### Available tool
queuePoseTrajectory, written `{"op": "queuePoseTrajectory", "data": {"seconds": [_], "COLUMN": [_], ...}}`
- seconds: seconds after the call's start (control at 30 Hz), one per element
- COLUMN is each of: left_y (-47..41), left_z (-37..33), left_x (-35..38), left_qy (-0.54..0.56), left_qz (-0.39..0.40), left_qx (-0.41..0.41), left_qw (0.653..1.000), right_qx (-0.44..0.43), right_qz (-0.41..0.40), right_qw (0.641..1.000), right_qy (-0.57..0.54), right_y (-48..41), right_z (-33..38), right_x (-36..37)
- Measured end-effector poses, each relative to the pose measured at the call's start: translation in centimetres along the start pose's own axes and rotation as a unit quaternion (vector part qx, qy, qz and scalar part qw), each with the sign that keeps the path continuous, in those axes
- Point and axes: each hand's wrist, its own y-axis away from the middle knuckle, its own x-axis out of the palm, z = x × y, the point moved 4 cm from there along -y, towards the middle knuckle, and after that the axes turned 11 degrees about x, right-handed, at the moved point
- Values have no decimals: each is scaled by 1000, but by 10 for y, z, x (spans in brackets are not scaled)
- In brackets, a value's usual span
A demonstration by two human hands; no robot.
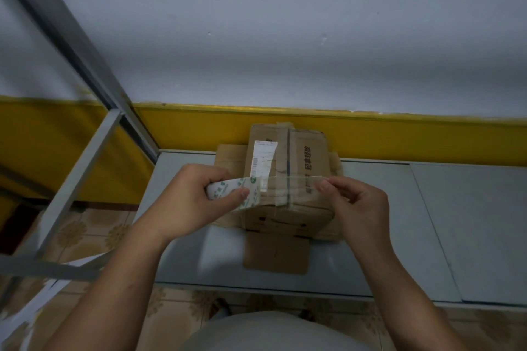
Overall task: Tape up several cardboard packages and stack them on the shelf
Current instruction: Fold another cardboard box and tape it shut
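Note:
A small cardboard box point(296, 157) with a white shipping label and black printed characters sits on flattened cardboard point(275, 253) on a grey table point(427, 222). My left hand point(199, 194) grips a roll of clear tape point(228, 192) with a white, green-printed core, just left of the box. A strip of clear tape point(288, 186) stretches from the roll across the box's near top edge. My right hand point(356, 202) pinches the strip's free end at the box's right side.
A grey metal shelf frame point(85, 157) rises at the left, its posts crossing the view. Behind the table runs a yellow wall band point(399, 134) under a pale wall. Tiled floor point(94, 231) shows below, with white sheets at the lower left.

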Motion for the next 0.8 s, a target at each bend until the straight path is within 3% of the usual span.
{"op": "queuePoseTrajectory", "data": {"seconds": [0.6, 0.8], "left_y": [12, 8], "left_z": [25, 31], "left_x": [12, 18], "left_qy": [77, 70], "left_qz": [50, 44], "left_qx": [-80, -104], "left_qw": [993, 991], "right_qx": [56, 66], "right_qz": [75, 63], "right_qw": [996, 995], "right_qy": [15, 29], "right_y": [8, 8], "right_z": [-24, -33], "right_x": [-1, -3]}}
